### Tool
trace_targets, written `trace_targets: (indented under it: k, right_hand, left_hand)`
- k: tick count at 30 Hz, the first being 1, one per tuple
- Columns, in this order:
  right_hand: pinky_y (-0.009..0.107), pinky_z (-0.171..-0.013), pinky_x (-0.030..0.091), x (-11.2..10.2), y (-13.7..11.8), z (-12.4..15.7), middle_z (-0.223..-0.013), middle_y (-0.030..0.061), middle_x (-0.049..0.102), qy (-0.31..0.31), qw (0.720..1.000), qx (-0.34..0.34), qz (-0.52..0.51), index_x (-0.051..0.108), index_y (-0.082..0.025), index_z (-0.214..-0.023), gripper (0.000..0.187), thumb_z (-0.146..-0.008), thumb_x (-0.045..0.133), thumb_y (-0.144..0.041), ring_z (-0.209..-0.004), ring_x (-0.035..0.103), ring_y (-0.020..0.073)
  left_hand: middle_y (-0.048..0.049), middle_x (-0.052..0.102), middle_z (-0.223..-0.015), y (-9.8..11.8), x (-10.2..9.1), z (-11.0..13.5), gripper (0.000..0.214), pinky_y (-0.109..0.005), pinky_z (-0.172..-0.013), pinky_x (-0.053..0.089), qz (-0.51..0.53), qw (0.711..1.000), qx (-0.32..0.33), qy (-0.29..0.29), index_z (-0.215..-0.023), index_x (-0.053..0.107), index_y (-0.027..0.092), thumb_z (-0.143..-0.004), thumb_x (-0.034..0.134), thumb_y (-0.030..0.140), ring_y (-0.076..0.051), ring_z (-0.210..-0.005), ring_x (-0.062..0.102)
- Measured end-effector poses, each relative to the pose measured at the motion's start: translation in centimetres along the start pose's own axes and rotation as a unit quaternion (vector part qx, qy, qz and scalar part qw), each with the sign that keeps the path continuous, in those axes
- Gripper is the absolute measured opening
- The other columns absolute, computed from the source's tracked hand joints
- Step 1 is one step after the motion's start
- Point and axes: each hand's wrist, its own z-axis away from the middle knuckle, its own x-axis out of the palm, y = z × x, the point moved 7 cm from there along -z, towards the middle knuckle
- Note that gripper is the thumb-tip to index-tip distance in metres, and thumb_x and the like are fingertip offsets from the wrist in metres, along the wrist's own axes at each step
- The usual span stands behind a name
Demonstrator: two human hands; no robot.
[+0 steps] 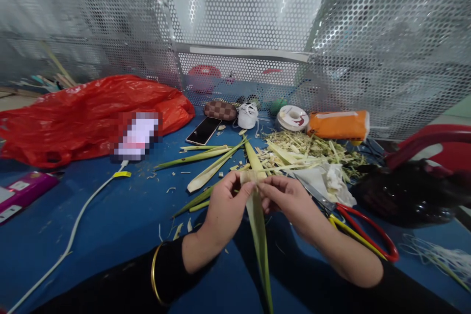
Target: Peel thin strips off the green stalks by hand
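The left hand point(225, 206) and right hand point(289, 198) both pinch the leaf point(258, 230), which trails between the wrists; it looks light, bendy and apt to split lengthwise, so is best gripped flat, right under the fingertips.

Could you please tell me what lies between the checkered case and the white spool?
In the head view, a white cord bundle lies between the checkered case and white spool, nearer the case.

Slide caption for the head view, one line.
Left hand and right hand pinch a long green leaf over a blue table, shredded plant strips heaped beyond.
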Motion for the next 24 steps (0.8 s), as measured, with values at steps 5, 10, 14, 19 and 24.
trace_targets:
  k: [5, 10, 14, 19, 24]
  right_hand:
    - [0.025, -0.051, 0.04, 0.5, -0.1, 0.3, -0.053, -0.0023, 0.053, -0.013, 0.994, -0.055, 0.09, 0.055, -0.018, -0.06, 0.023, -0.073, 0.062, -0.035, -0.05, 0.049, 0.0114]
    - [0.026, -0.049, 0.036, -0.3, 0.2, 0.1, -0.05, -0.0027, 0.051, 0.026, 0.995, -0.056, 0.073, 0.056, -0.018, -0.058, 0.026, -0.075, 0.06, -0.038, -0.047, 0.045, 0.0109]
    - [0.025, -0.048, 0.036, -0.4, 0.0, 0.1, -0.049, -0.0036, 0.05, 0.034, 0.998, -0.044, 0.01, 0.056, -0.018, -0.057, 0.028, -0.069, 0.066, -0.041, -0.047, 0.045, 0.0105]
    - [0.022, -0.047, 0.034, -0.3, 0.1, 0.3, -0.05, -0.005, 0.048, 0.047, 0.997, -0.017, -0.065, 0.057, -0.016, -0.059, 0.033, -0.062, 0.073, -0.045, -0.047, 0.04, 0.008]
    - [0.021, -0.046, 0.032, -0.1, 0.5, 0.4, -0.049, -0.0056, 0.046, 0.046, 0.994, 0.002, -0.099, 0.056, -0.016, -0.059, 0.036, -0.062, 0.074, -0.046, -0.046, 0.039, 0.0071]
  left_hand:
    - [0.0025, 0.058, -0.069, 0.2, -0.5, -0.1, 0.01, -0.024, -0.065, 0.044, -0.028, 0.999, 0.017, 0.027, -0.075, 0.057, 0.017, -0.08, 0.06, 0.026, -0.013, -0.067, 0.053]
    - [-0.0026, 0.066, -0.081, -0.7, -0.1, -0.2, 0.019, -0.029, -0.071, 0.048, 0.014, 1.0, -0.016, -0.001, -0.087, 0.063, 0.016, -0.075, 0.066, 0.03, -0.017, -0.075, 0.06]
    - [-0.0046, 0.067, -0.078, -1.2, 0.0, -0.2, 0.019, -0.031, -0.072, 0.049, 0.017, 0.999, -0.032, -0.006, -0.078, 0.064, 0.014, -0.077, 0.065, 0.033, -0.02, -0.076, 0.062]
    - [-0.0045, 0.07, -0.085, -0.5, 0.0, -0.2, 0.017, -0.03, -0.076, 0.049, 0.03, 0.999, 0.009, -0.005, -0.088, 0.067, 0.015, -0.079, 0.064, 0.029, -0.02, -0.083, 0.063]
    - [-0.0042, 0.07, -0.086, -0.5, 0.0, -0.1, 0.017, -0.031, -0.077, 0.049, 0.025, 1.0, 0.017, -0.004, -0.089, 0.067, 0.015, -0.079, 0.063, 0.028, -0.02, -0.082, 0.063]
